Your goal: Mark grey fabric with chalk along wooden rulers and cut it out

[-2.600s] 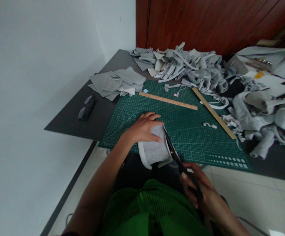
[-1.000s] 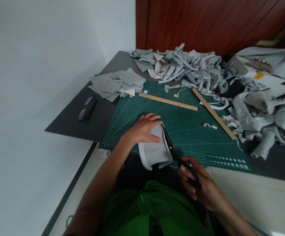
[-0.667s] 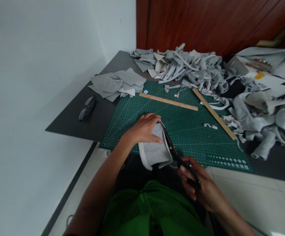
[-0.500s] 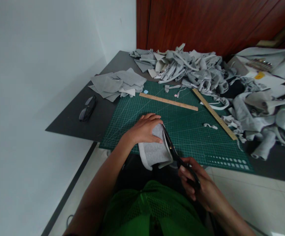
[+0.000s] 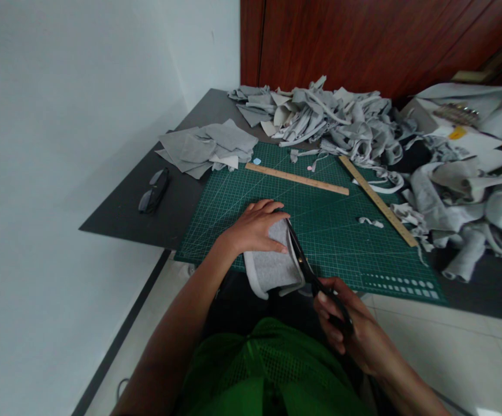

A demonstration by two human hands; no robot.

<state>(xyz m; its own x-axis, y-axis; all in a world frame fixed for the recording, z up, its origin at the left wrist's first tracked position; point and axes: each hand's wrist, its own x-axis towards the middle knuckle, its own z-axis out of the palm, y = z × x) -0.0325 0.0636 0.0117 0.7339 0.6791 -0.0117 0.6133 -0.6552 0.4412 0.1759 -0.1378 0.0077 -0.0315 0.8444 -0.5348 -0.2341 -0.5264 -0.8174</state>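
Note:
A piece of grey fabric (image 5: 272, 269) lies at the near edge of the green cutting mat (image 5: 229, 202), its lower part hanging over the edge. My left hand (image 5: 259, 228) rests on it with fingers stretched out, pressing its far part down. In my right hand (image 5: 341, 315) is a pair of black scissors (image 5: 305, 267), gripped by the handles. The blades point away from me along the fabric's right edge, and their tips come close to my left fingertips. How far the blades are parted I cannot tell.
Two wooden rulers, one across the mat (image 5: 296, 178) and one slanting at right (image 5: 378, 201), lie beyond my hands. Glasses (image 5: 154, 190) and stacked grey pieces (image 5: 209, 144) are at left. A heap of scraps (image 5: 337, 118) fills the back; rolled fabric (image 5: 463, 202) lies right.
A fingertip of my left hand has slid slightly right, toward the scissor tips. The scissors, the fabric and my right hand look the same.

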